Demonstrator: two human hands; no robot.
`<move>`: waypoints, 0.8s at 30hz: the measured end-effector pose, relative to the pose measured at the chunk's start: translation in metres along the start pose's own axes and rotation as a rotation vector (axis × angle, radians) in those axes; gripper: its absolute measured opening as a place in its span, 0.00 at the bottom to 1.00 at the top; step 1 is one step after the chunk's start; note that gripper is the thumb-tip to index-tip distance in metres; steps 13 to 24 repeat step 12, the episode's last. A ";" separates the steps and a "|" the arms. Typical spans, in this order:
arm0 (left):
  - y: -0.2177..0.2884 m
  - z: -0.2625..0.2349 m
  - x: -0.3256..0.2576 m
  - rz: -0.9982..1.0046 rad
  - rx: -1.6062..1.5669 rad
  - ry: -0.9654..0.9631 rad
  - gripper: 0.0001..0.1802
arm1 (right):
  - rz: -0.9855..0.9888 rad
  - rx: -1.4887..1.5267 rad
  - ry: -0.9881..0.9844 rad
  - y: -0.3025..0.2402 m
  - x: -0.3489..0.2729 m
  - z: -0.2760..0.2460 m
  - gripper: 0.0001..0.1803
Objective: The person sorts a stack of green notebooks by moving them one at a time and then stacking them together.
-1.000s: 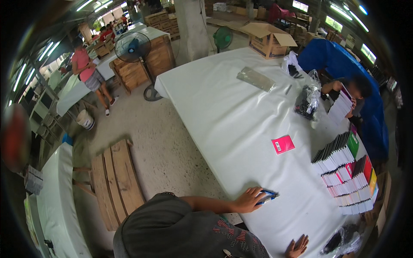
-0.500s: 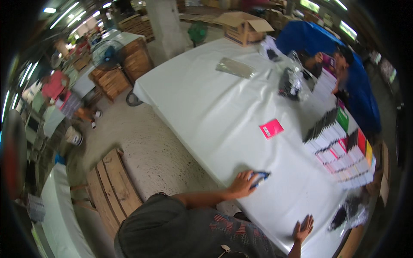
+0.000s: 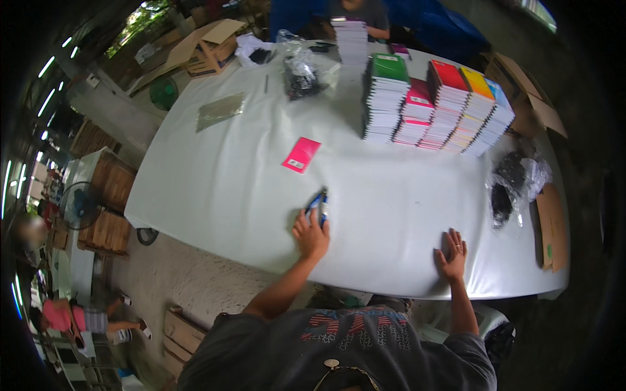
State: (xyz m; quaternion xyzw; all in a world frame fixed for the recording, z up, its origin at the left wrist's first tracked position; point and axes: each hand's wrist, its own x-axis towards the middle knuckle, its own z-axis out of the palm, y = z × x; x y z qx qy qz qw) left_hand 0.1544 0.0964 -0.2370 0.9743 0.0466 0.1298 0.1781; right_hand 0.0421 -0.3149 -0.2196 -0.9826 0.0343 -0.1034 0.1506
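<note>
My left hand rests on the white-covered table near its front edge. Its fingers are on the handles of blue pliers, whose dark jaws point away from me. Farther off and slightly left lies a single pink notebook. My right hand lies on the cover with spread fingers and holds nothing. Beyond it stand stacks of spiral notebooks with green, pink, red, yellow and blue covers.
Clear plastic bags with black contents lie at the right and far middle. A flat plastic packet and an open carton are at the far left. Across the table, a person is behind another notebook stack. Flat cardboard stands right.
My view has swung to the right, so the table sits squarely ahead. Both hands stay on the table, the left still at the pliers. The person opposite no longer holds up the purple notebook.
</note>
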 end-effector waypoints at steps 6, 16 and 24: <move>-0.015 -0.004 -0.004 -0.046 0.034 0.029 0.30 | -0.241 0.269 -0.377 -0.055 -0.107 -0.034 0.27; 0.063 0.027 -0.006 -0.020 0.098 0.063 0.35 | 1.094 0.263 -0.392 0.017 -0.340 0.002 0.37; 0.063 0.027 -0.006 -0.020 0.098 0.063 0.35 | 1.094 0.263 -0.392 0.017 -0.340 0.002 0.37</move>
